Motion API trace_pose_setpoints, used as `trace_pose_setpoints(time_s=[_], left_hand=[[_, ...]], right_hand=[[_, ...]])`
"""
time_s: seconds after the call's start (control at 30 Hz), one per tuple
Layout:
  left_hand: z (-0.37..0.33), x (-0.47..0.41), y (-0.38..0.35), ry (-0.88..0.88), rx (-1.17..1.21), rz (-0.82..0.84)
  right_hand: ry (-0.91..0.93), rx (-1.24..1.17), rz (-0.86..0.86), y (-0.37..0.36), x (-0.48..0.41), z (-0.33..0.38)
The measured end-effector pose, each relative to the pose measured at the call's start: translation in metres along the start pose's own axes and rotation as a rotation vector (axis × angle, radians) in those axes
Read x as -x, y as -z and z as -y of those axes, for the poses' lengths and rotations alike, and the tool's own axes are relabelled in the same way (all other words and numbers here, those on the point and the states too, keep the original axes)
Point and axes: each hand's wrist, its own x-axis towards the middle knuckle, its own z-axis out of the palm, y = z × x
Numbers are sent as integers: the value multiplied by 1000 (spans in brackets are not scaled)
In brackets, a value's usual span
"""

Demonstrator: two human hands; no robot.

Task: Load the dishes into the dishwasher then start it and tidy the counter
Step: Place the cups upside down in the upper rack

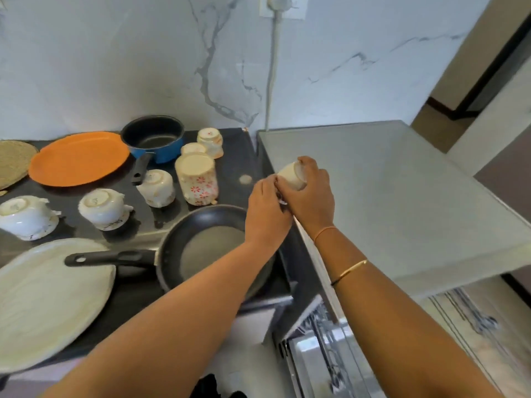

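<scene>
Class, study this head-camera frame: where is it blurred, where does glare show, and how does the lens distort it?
Head view: blur smears the dishwasher rack at the bottom edge; the frying pan carries a pale sheen on its base; the wide lens stretches the cream platter at the corner; the floral mug is fairly sharp.

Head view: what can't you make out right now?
Cup: mostly covered by right hand; handle unseen.
Left hand: fingertips hidden against the cup; grip unclear.
Dishwasher rack: blurred, cut by bottom edge; contents unclear.
Mat: cut by left edge.
</scene>
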Motion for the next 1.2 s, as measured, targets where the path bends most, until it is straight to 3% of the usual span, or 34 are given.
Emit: trace_pose_setpoints(time_s=[0.17,0.3,0.57,0.67,0.8,0.87,1.07,1.2], left_hand=[[-57,89,-52,-142,90,-9],[-85,171,-104,-187,142,54],[-79,301,-188,-155,58,398],[-52,334,-209,-76,-108,594],[-3,366,-221,-43,-670,948],[17,375,-221,-76,-843,1055],[33,384,-228,-150,-914,1089],[35,381,-230,-152,-944,1105]], right_hand=[[-107,-4,-85,95,70,-45],[-203,51,-56,160,132,-94],[-468,122,115,218,247,-212],[-623,74,167,209,282,-252],[-798,45,209,189,318,-305],[-845,68,240,182,335,-328],[-912,175,372,166,371,-364],[-829,249,454,154,380,-369]])
